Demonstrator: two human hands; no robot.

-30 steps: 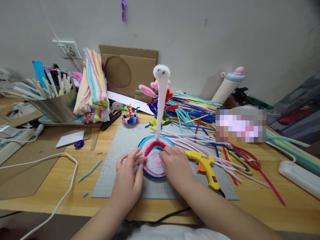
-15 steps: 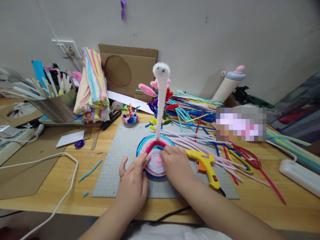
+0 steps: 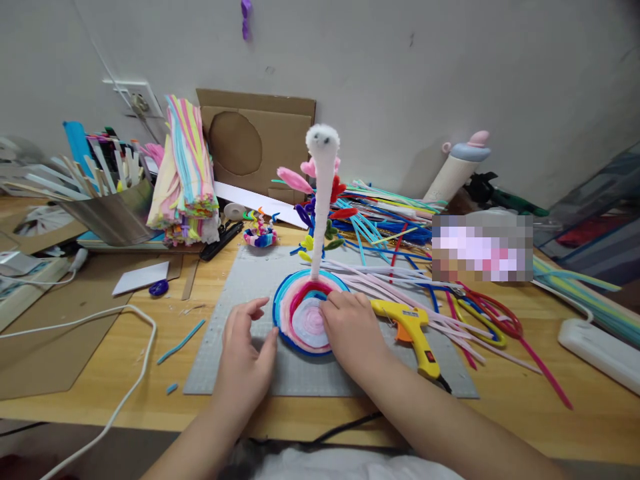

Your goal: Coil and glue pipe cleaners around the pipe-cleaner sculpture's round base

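Note:
A round coil of coloured pipe cleaners [image 3: 311,319], with blue, pink and red rings round a pale centre, lies on the grey cutting mat [image 3: 215,363]. From its back edge rises a white fuzzy stem [image 3: 324,200] with a round top bearing dark spots; coloured petal shapes show behind it. My left hand [image 3: 247,350] is just left of the coil, thumb and fingers apart, holding nothing. My right hand [image 3: 355,333] rests on the coil's right side with bent fingers; its fingertips press at the pale centre, and whether they pinch anything is hidden.
A yellow glue gun [image 3: 413,333] lies right of my right hand. Beyond it are loose pipe cleaners [image 3: 400,280] and scissors [image 3: 483,323]. At the back left stand a metal holder of sticks [image 3: 117,217] and bundled pipe cleaners [image 3: 187,167]. A white cable [image 3: 150,347] crosses the left.
My left hand has come off the coil's left side and moved left, its fingers spreading. The red ring it covered now shows. My right hand has stayed in place.

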